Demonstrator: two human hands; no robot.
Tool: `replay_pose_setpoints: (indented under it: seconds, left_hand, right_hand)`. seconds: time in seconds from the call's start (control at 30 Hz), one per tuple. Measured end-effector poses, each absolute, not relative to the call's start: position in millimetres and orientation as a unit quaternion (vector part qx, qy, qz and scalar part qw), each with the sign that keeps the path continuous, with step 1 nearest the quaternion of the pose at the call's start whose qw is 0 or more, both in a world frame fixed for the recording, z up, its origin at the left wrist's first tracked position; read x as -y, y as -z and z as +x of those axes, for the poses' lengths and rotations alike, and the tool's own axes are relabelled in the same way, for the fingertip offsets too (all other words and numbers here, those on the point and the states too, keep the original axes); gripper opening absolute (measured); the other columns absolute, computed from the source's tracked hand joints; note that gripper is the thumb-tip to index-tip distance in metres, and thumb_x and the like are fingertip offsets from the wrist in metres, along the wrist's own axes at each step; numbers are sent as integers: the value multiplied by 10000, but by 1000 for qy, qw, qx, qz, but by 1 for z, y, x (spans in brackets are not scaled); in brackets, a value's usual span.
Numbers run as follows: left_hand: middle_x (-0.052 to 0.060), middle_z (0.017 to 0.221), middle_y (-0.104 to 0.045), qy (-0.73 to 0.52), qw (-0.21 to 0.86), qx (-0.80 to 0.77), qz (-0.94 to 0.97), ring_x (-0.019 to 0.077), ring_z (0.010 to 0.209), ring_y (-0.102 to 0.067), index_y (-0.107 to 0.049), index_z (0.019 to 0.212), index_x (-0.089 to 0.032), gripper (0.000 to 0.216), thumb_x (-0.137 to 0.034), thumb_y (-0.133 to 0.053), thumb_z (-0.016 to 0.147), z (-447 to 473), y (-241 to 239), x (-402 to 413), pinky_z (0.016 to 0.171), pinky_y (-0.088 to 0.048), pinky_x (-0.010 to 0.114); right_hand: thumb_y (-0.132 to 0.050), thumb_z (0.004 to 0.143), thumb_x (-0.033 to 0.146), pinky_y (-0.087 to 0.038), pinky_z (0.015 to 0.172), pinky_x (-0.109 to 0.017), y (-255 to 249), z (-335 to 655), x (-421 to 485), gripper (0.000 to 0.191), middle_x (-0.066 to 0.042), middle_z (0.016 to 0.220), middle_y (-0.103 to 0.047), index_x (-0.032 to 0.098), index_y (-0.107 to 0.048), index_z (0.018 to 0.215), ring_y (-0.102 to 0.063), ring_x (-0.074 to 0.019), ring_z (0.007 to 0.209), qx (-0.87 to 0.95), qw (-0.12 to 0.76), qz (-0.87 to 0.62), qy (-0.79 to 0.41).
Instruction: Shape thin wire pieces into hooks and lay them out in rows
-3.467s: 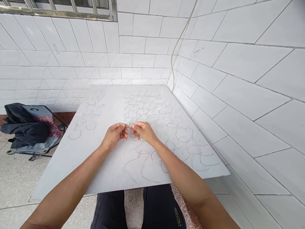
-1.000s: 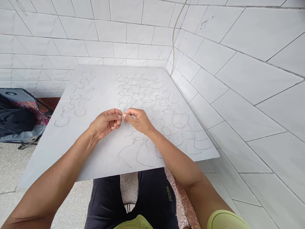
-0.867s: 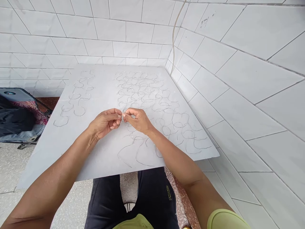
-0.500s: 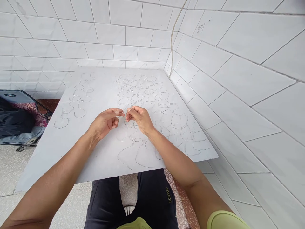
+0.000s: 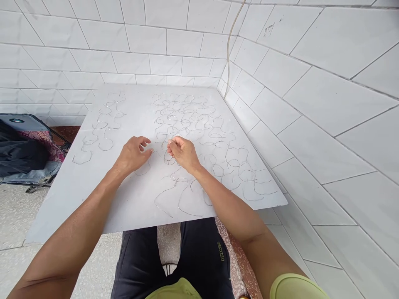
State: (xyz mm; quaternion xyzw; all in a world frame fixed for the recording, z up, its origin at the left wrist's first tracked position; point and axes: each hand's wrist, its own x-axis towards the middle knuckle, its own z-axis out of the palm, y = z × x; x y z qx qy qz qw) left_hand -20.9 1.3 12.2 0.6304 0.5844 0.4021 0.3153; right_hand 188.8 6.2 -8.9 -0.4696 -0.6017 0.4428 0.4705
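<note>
My right hand (image 5: 184, 154) is closed in a pinch above the middle of a white board (image 5: 131, 207). A thin, hair-like strand seems to run from its fingertips, though it is too fine to follow fully. To the left, my left hand (image 5: 134, 154) is open, thumb and fingers apart, with nothing visible between them. A faint curved strand (image 5: 144, 171) shows just below its thumb. Many thin dark strands (image 5: 215, 136), curled into loops, lie in rows under and beyond my right hand. Longer wavy strands (image 5: 178, 201) lie near the front edge.
A separate column of curled strands (image 5: 106, 145) lies on the board's left side. White tiled walls (image 5: 311, 104) border the back and right. A cable (image 5: 229, 54) hangs in the corner. At the left stands a folding chair (image 5: 34, 124) with dark cloth on it.
My left hand has moved left, away from my right fingertips, and its fingers have spread. My right hand keeps its pinch almost in place. The view has shifted slightly.
</note>
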Motion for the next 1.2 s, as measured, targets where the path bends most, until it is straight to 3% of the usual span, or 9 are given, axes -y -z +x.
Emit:
replay_pose_setpoints:
  seconds: [0.1, 0.23, 0.33, 0.43, 0.6, 0.8, 0.97, 1.2]
  left_hand:
    - [67, 940, -615, -394, 343, -562, 642, 209, 825, -532, -805, 906, -239, 270, -189, -877, 651, -16, 5, -5, 654, -387, 277]
    - [58, 842, -636, -398, 341, -531, 666, 181, 729, -495, -792, 731, -222, 29, -201, -784, 750, -12, 13, -6, 607, -356, 282]
    - [54, 821, -682, -398, 328, -550, 657, 164, 664, -491, -797, 738, -222, 103, -245, -733, 814, -13, 7, -3, 561, -334, 286]
    - [32, 692, -631, -429, 310, -572, 627, 136, 566, -432, -760, 682, -213, 179, -306, -741, 833, -12, -1, 2, 509, -289, 290]
    - [-3, 550, -506, -488, 278, -565, 604, 125, 534, -383, -679, 591, -208, 287, -336, -751, 838, -2, -12, 13, 497, -278, 290]
    - [-3, 569, -559, -473, 308, -574, 592, 127, 525, -468, -668, 627, -199, 290, -348, -721, 870, 8, -20, 23, 513, -354, 290]
    - [18, 754, -669, -489, 303, -533, 621, 144, 622, -528, -789, 920, -234, 137, -356, -741, 880, 3, -19, 20, 593, -410, 292]
    - [33, 712, -636, -457, 170, -493, 721, 183, 708, -536, -789, 819, -250, 175, -335, -685, 930, -5, -14, 15, 670, -367, 320]
  right_hand:
    - [-559, 989, 404, -463, 544, -255, 12, 187, -5, 273, -23, 787, -691, 215, -606, 799, -611, -140, 651, 619, 454, -475, -431]
    - [-562, 990, 399, -472, 554, -257, 13, 186, -5, 273, -21, 783, -691, 216, -599, 790, -610, -140, 649, 620, 451, -474, -432]
    - [-562, 1002, 442, -473, 551, -263, 11, 188, -5, 324, -31, 791, -697, 215, -592, 773, -614, -143, 652, 612, 464, -475, -429]
    - [-572, 1001, 530, -496, 575, -269, 8, 190, -5, 396, -44, 794, -701, 210, -602, 771, -632, -149, 671, 612, 465, -470, -433]
    - [-653, 949, 583, -523, 592, -259, 3, 186, 3, 403, -69, 895, -753, 191, -662, 857, -669, -150, 724, 656, 363, -429, -504]
    - [-621, 984, 440, -510, 550, -232, 8, 173, 14, 296, -55, 866, -748, 177, -675, 858, -666, -129, 697, 691, 299, -371, -543]
    - [-565, 993, 355, -471, 490, -218, 10, 174, 11, 231, -16, 740, -694, 185, -658, 868, -600, -103, 568, 665, 324, -399, -542]
    - [-624, 933, 335, -405, 454, -215, 4, 174, 14, 166, 36, 580, -600, 200, -671, 849, -478, -89, 462, 650, 322, -425, -541]
